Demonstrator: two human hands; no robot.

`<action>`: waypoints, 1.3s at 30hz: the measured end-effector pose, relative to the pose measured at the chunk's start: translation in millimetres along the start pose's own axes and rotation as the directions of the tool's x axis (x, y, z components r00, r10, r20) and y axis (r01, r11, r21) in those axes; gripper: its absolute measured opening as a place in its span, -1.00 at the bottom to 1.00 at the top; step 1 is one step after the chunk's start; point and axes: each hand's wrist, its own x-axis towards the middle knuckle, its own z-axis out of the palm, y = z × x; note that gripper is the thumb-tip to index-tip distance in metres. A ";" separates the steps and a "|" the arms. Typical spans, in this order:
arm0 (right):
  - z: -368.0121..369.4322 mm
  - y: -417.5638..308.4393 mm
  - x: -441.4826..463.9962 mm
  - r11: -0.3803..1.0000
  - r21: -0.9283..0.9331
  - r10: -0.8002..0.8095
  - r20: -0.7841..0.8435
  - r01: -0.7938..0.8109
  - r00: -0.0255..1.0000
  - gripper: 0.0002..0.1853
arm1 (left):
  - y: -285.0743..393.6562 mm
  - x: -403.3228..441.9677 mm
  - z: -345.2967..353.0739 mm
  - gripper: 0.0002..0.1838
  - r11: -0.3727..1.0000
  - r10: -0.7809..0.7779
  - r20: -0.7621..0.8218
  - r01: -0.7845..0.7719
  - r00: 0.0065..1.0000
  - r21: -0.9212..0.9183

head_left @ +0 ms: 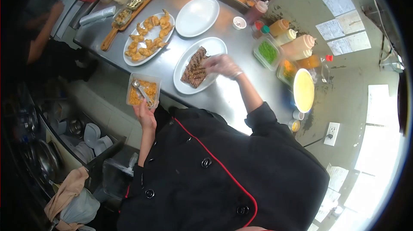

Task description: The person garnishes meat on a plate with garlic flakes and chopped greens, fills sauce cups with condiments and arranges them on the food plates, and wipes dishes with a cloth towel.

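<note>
Grilled steak (194,68), as seen in the head view, lay lengthwise on a white oval plate (178,79) near the front edge of a stainless-steel table (234,106). Its surface was brown and seared, with darker parallel char lines most distinct toward the lower end; the upper end was narrower. The right hand (222,66), in a translucent glove, reached across the plate's right side, its fingertips at the meat's edge and hiding part of it; whether they pinched anything could not be told. The left hand (146,115) grasped a clear plastic container (129,88) from below, just off the table's front edge. Within it, a metal spoon (142,92) rested on crumbly orange food (150,88).

To the left of the steak, golden fried pieces (137,46) ringed a second oval plate (147,57); a third oval plate (198,16) stood above. Farther left lay a wooden board (109,39) with a handle. A small white cup (239,23) stood between the third plate and the squeeze bottles (299,47), which crowded the wall side. Beside these bottles was a tub of chopped green herbs (267,52). Paper sheets (344,21) hung on the wall (292,5).
</note>
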 end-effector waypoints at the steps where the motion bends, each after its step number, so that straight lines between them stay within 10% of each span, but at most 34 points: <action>1: -17.7 15.1 -0.9 0.982 0.161 0.104 -0.043 -0.096 0.994 -0.80 | -1.8 1.7 -4.7 -0.56 1.000 0.000 -0.016 0.000 1.000 -0.006; 5: -110.8 71.7 -18.6 0.948 0.227 0.305 -0.451 -0.222 0.839 -0.83 | 5.4 2.4 -14.7 -0.53 0.999 -0.007 -0.086 0.004 0.996 -0.038; 10: -184.8 205.6 -21.9 0.620 -0.348 0.218 -0.785 -0.704 0.580 -0.80 | 7.3 7.8 -26.6 -0.53 0.999 0.016 -0.090 -0.019 0.996 -0.028; 19: -175.2 260.5 -13.2 0.516 -0.528 0.134 -0.729 -0.675 0.672 -0.76 | 15.2 10.6 -15.1 -0.60 0.999 0.038 -0.085 -0.039 0.996 -0.010; 26: -188.1 275.3 -41.3 0.882 0.136 0.362 -0.809 -0.451 0.464 -0.77 | 16.6 16.5 -13.6 -0.49 0.999 0.034 -0.082 -0.036 0.996 -0.031; 28: -190.3 278.2 -47.9 0.828 0.398 0.543 -0.744 -0.394 0.390 -0.77 | 17.5 19.3 -13.8 -0.50 0.999 0.029 -0.072 -0.032 0.997 -0.036; 31: -197.1 322.4 -68.0 0.577 0.803 0.514 -0.499 0.148 0.698 -0.77 | 21.4 20.8 -10.5 -0.52 0.998 0.037 -0.078 -0.040 0.996 -0.045; 39: -147.3 215.1 -73.2 0.411 0.825 0.557 -0.564 0.388 0.610 -0.73 | 23.0 24.1 -18.7 -0.60 0.998 0.035 -0.059 -0.038 0.998 -0.056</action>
